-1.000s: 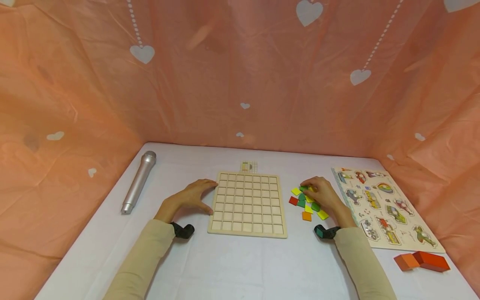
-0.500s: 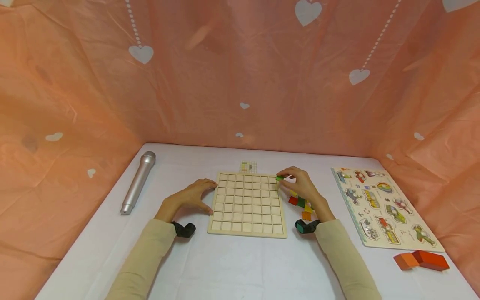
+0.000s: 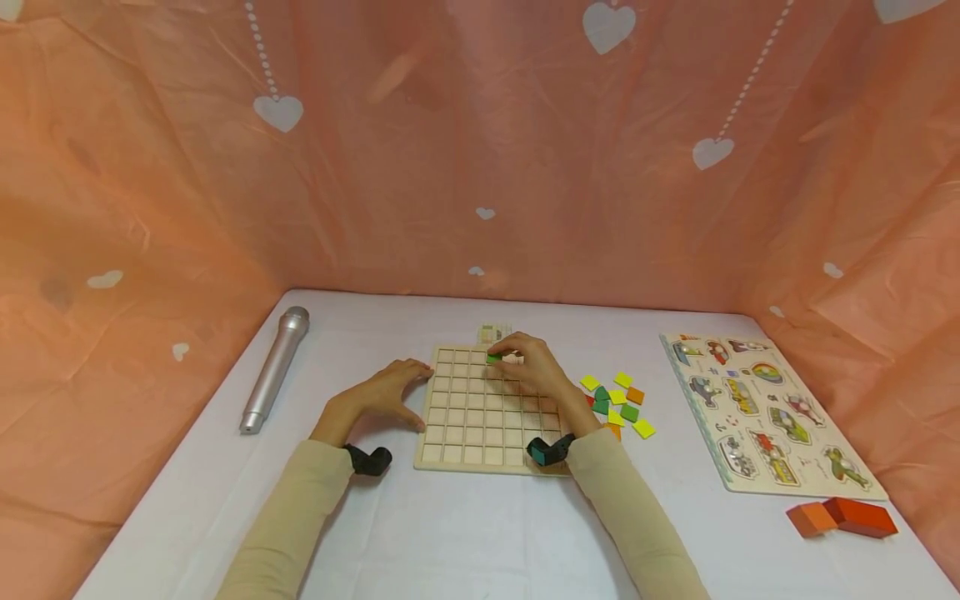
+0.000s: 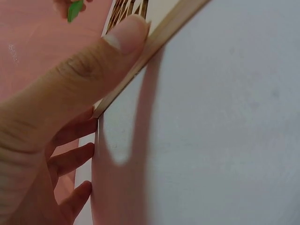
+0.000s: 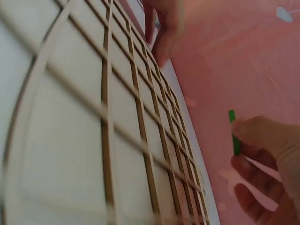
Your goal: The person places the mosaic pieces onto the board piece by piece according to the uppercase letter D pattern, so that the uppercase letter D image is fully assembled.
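While pinched edge-on between thumb and fingertips, the small green square tile [image 3: 493,358] hangs above the far rows of the pale wooden grid board [image 3: 480,433], not yet seated in any cell. The right hand [image 3: 531,371] holds it and nothing else, fingers curled. The left hand [image 3: 382,396] lies with relaxed fingers, thumb pressed to the board's left edge, apparently to steady it. No cell in view is filled. Loose yellow, green and orange tiles [image 3: 618,404] lie just right of the board. Well apart on the white counter [image 3: 465,533]: a silver microphone [image 3: 273,368], a picture peg puzzle [image 3: 761,412], orange blocks [image 3: 840,517].
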